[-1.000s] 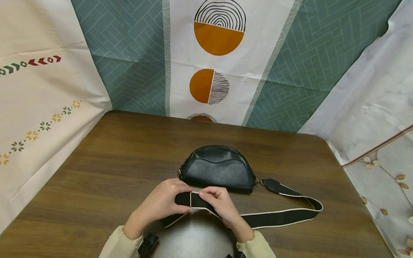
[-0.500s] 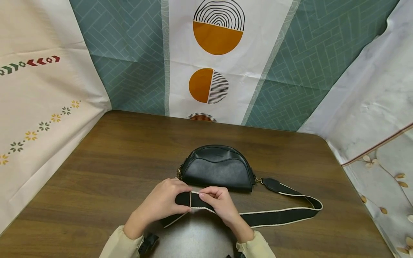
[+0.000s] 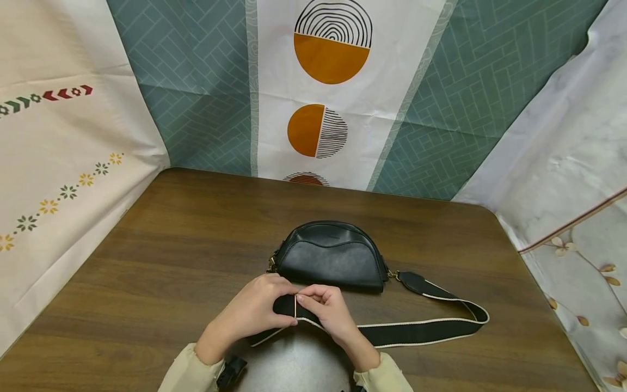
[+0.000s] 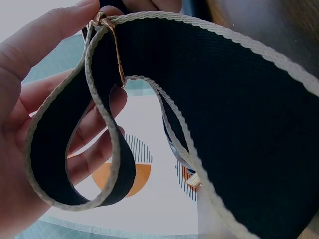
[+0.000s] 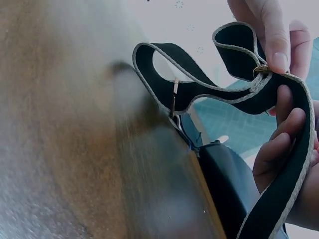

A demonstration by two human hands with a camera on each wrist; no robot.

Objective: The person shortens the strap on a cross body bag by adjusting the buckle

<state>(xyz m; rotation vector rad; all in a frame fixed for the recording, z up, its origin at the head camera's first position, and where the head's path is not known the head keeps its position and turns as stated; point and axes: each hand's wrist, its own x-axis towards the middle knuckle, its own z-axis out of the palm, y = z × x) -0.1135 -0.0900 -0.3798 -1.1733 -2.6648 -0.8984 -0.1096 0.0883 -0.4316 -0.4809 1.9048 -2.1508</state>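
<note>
Left hand (image 3: 259,308): gripping the black, cream-edged strap (image 3: 421,332) beside its gold-coloured slider (image 4: 117,50).
Right hand (image 3: 329,313): pinching the strap close to the slider.
Strap: curving across the desk (image 3: 171,245), joining the right end of the black bag (image 3: 330,264).
Bag: resting just beyond the hands.
Patterned cloth (image 3: 196,109): hanging behind the desk.

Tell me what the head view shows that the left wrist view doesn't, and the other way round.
Only the head view: the whole front of the bag, the sleeves and the tab at the strap's end.

Only the left wrist view: the loop from the side, open enough to see through.

Both: the strap with its pale edging, the slider, the left hand and the right hand, the latter just a sliver at the wrist view's top.
</note>
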